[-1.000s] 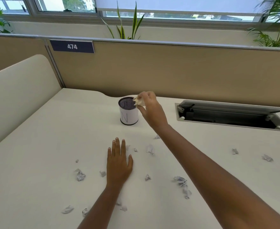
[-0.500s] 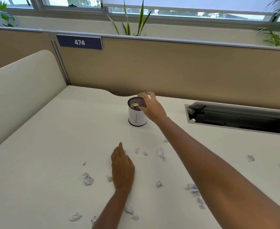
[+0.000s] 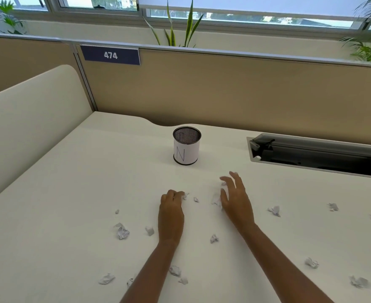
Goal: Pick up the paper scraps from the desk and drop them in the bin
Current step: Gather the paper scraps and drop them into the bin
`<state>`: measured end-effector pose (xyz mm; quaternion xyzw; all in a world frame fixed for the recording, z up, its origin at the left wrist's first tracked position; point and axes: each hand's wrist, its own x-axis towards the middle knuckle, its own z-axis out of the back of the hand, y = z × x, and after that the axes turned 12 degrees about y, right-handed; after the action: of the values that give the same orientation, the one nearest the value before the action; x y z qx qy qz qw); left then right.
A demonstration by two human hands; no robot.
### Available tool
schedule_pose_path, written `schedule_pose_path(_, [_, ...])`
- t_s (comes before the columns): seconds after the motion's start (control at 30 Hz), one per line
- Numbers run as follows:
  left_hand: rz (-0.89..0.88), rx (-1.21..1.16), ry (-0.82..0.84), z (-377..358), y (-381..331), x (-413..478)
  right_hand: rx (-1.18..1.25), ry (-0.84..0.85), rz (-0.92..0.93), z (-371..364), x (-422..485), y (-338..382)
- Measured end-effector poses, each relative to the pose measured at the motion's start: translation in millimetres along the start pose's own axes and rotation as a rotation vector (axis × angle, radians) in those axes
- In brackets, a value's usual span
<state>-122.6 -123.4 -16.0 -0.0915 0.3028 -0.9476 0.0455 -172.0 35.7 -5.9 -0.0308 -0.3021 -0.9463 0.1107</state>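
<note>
The left hand (image 3: pixel 171 212) is laid knuckles-up on the desk (image 3: pixel 75 193), its fingers curled under at the tips so that nothing can be seen gripped; a small paper scrap (image 3: pixel 185 195) lies just at its fingertips. The right hand (image 3: pixel 234 199) is held edge-on near it, fingers spread wide and empty, with a crumpled scrap (image 3: pixel 215 199) just beside the thumb side of the palm. Whether that scrap is touched cannot be told.

Further scraps are scattered over the pale cream surface: a larger crumpled piece (image 3: pixel 121 231) to the left, a small one (image 3: pixel 214 238) between the forearms, and others (image 3: pixel 274 210) spread out to the right. More lie near the lower edge of the view.

The bin (image 3: pixel 186 147), a small mesh cylinder wrapped in white paper marked with an "N", is stood upright beyond both hands, well apart from them.

To its right an open cable hatch (image 3: pixel 311 154) is set into the desk top. The desk is bounded by a cream side screen (image 3: pixel 27 119) on the left and a tan partition (image 3: pixel 223 90) at the back, on which a dark plate reading "474" (image 3: pixel 110 55) is fixed. Behind the partition, green plants (image 3: pixel 175 29) and a row of windows (image 3: pixel 245 9) are seen.
</note>
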Motion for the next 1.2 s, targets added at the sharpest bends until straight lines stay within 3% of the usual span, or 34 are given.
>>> schedule_pose_path(0.2, [0.061,-0.234,-0.12,7.3,-1.7,9.0,-0.109,0.105,-0.146,-8.8,-12.5,-18.7])
schedule_pose_path(0.5, [-0.167,-0.183,-0.13,60.9,-65.7,115.5,-0.104,0.048,-0.146,-9.6,-12.1,-16.5])
schedule_pose_path(0.6, [-0.103,-0.24,-0.095,67.2,-76.5,142.5,-0.089,0.038,-0.146,-9.7,-11.4,-16.1])
schedule_pose_path(0.73, [0.053,-0.304,0.077,65.6,-77.3,159.9,-0.088,0.029,-0.143,-10.0,-11.4,-17.3])
schedule_pose_path(0.93, [-0.044,-0.028,0.012,41.0,-52.6,98.7,-0.091,0.021,-0.126,-8.8,-11.0,-16.2])
schedule_pose_path(1.1, [0.164,0.159,0.286,6.7,-26.9,34.6,-0.114,0.035,-0.101,-5.6,-13.6,-12.4])
schedule_pose_path(1.2, [0.111,0.068,0.304,-0.2,-26.2,24.2,-0.098,0.098,-0.102,-5.4,-12.7,-15.1])
